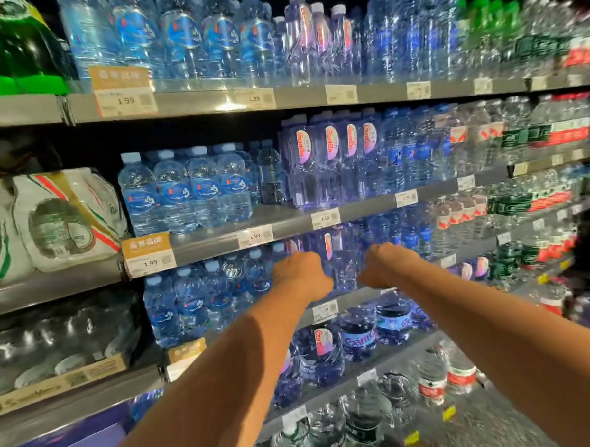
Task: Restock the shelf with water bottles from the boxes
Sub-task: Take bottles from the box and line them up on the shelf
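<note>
Both arms reach into third shelf (pixel 363 296) from top. Left hand (pixel 302 273) and right hand (pixel 387 265) flank purple-tinted water bottles (pixel 338 258), fingers hidden behind them; grip cannot be told. Blue-label bottles (pixel 202 296) just left.

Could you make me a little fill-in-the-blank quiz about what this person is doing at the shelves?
1. Both hands, left hand and right hand, reach into a shelf of ____ bottles.
2. The price tag at upper left reads ____.
3. The purple bottles have ____ caps.
4. The big bottles at top left are ____.

Missing words: water; 1.99; white; green
</note>
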Action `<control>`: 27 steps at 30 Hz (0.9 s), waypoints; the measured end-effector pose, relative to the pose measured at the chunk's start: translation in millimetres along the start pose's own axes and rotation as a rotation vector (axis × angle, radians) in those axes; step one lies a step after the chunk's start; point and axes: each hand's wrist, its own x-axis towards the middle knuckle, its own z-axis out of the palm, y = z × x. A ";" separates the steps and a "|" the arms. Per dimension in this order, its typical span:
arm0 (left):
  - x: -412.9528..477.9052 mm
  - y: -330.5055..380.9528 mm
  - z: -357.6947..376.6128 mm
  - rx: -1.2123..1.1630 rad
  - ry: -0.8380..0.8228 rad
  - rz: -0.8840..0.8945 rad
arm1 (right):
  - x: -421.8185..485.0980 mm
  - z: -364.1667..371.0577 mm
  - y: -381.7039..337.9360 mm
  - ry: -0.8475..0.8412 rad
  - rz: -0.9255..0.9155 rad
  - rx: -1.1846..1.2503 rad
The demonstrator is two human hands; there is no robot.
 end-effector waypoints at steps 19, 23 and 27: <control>-31.2 171.1 126.2 0.007 -0.120 -0.156 | -32.7 90.3 174.1 -0.168 -0.131 0.053; -28.1 173.2 144.0 0.012 -0.195 -0.165 | -26.8 113.8 174.3 -0.204 -0.131 0.039; -14.3 168.5 160.0 0.046 -0.232 -0.143 | -16.9 132.1 171.4 -0.239 -0.128 0.017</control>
